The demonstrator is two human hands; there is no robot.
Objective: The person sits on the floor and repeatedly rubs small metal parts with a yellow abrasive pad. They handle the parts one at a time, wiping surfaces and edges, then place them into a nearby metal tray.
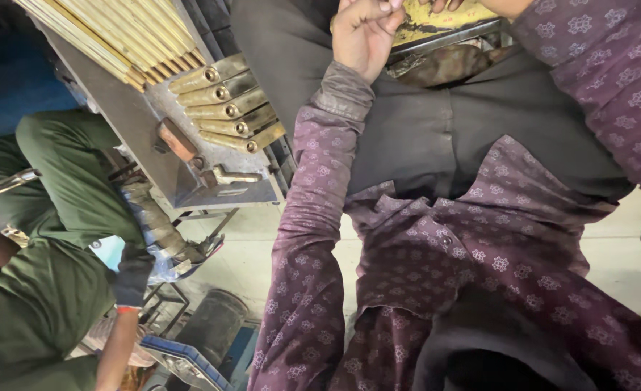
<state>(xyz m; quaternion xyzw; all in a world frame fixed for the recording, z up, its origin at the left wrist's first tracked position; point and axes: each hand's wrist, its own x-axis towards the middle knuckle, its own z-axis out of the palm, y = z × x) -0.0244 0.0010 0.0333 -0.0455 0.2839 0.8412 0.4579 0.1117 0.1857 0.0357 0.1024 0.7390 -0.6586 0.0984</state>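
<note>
I look down my own body: a purple patterned shirt and dark trousers. My left hand (364, 32) is raised at the top of the view, fingers curled, fingertips at the edge of a yellowish tray (436, 25) on my lap. I cannot tell whether anything is pinched in it. Only a few fingertips of my right hand (442, 4) show at the top edge, resting on the same tray; the rest is cut off. Its purple sleeve (603, 58) comes in from the right.
A grey metal table (139, 116) on the left carries several short brass hexagonal pieces (226, 108), a bundle of long brass rods (110, 29), a rusty block (176, 139) and a small metal tool (228, 176). A co-worker in green clothing (52, 217) sits at far left.
</note>
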